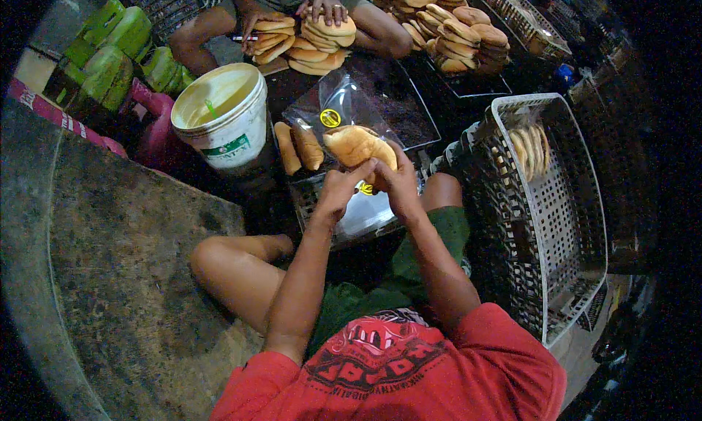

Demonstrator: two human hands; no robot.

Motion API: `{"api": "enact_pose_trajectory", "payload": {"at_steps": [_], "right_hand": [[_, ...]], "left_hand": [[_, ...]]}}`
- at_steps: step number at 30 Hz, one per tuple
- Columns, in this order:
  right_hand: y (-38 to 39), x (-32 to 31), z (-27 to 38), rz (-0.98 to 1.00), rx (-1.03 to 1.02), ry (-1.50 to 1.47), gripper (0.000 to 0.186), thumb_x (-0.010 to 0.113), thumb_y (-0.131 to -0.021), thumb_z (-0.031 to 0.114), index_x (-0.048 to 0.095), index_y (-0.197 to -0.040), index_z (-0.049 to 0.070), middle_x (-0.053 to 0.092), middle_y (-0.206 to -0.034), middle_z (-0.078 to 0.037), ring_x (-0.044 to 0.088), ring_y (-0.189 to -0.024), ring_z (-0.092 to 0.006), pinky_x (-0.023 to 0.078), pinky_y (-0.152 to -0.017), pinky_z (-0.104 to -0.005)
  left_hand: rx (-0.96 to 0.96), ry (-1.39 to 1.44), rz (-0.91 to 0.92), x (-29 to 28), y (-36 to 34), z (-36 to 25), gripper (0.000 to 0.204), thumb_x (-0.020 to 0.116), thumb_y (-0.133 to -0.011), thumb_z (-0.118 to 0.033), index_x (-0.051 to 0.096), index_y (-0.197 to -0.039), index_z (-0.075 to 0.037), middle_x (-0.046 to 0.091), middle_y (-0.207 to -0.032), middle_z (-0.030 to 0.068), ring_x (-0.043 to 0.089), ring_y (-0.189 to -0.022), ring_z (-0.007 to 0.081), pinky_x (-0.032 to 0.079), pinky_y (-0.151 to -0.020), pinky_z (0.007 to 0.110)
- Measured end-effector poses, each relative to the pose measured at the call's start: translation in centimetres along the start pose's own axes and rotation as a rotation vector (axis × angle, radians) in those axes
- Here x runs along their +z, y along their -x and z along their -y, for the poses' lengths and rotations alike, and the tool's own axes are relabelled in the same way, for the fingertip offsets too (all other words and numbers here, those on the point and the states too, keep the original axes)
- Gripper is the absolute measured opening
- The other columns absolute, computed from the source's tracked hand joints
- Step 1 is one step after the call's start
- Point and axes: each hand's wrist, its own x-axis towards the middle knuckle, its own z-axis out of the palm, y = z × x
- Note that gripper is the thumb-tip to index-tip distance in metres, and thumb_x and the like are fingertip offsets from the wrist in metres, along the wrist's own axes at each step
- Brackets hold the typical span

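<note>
Both my left hand [342, 189] and my right hand [395, 180] are closed on a golden bread roll [360, 145], thumbs close together at its lower side. Directly beyond it lies a clear plastic bag [338, 93] with a round yellow sticker. Two elongated rolls [297, 147] rest to the left of the bag on a dark tray [419, 125]. A shiny silver surface [373, 215] with more yellow shows below my hands.
A co-worker [375, 32] holds stacked buns [326, 30] opposite me. More buns [458, 35] are piled at back right. A white bucket [227, 136] and green bags [106, 76] are left; a plastic crate [601, 238] with bagged bread [530, 150] stands right.
</note>
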Motion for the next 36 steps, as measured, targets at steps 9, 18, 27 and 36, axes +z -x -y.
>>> {"api": "enact_pose_trajectory", "payload": {"at_steps": [9, 18, 27, 36], "right_hand": [[0.5, 1.8, -2.9, 0.060, -0.037, 0.112, 0.053, 0.075, -0.083, 0.020, 0.056, -0.128, -0.002, 0.058, -0.123, -0.014, 0.063, -0.104, -0.0216, 0.055, -0.080, -0.0313], [-0.4, -3.8, 4.7, -0.251, -0.311, 0.578, 0.038, 0.073, -0.084, 0.028, 0.068, -0.113, 0.004, 0.062, -0.118, -0.014, 0.061, -0.104, -0.0201, 0.049, -0.087, -0.0314], [-5.3, -22.6, 21.4, -0.425, -0.289, 0.746, 0.059, 0.078, -0.070, 0.040, 0.062, -0.109, -0.002, 0.069, -0.092, -0.015, 0.067, -0.080, -0.0228, 0.055, -0.071, -0.0362], [-7.2, -44.4, 17.0, -0.882, 0.209, 1.350, 0.074, 0.065, -0.082, 0.054, 0.053, -0.132, 0.001, 0.061, -0.126, -0.024, 0.060, -0.114, -0.0378, 0.046, -0.097, -0.0446]], "left_hand": [[0.218, 0.601, -0.199, 0.8, -0.4, -1.4, 0.038, 0.053, -0.100, -0.038, 0.055, -0.127, -0.012, 0.064, -0.113, 0.0013, 0.063, -0.098, 0.0175, 0.054, -0.081, 0.033], [0.230, 0.432, -0.181, 3.8, 1.0, 1.0, 0.041, 0.067, -0.094, -0.028, 0.056, -0.122, 0.000, 0.062, -0.116, 0.0084, 0.061, -0.102, 0.0171, 0.051, -0.085, 0.032], [0.174, -1.531, -0.065, -1.9, -1.5, 5.4, 0.055, 0.079, -0.076, -0.030, 0.061, -0.118, 0.000, 0.062, -0.114, 0.0202, 0.058, -0.107, 0.0393, 0.046, -0.093, 0.050], [0.296, -1.490, -0.173, -4.1, -2.3, 5.2, 0.044, 0.071, -0.073, -0.019, 0.063, -0.116, -0.010, 0.066, -0.109, 0.0174, 0.060, -0.107, 0.0356, 0.043, -0.088, 0.055]]}}
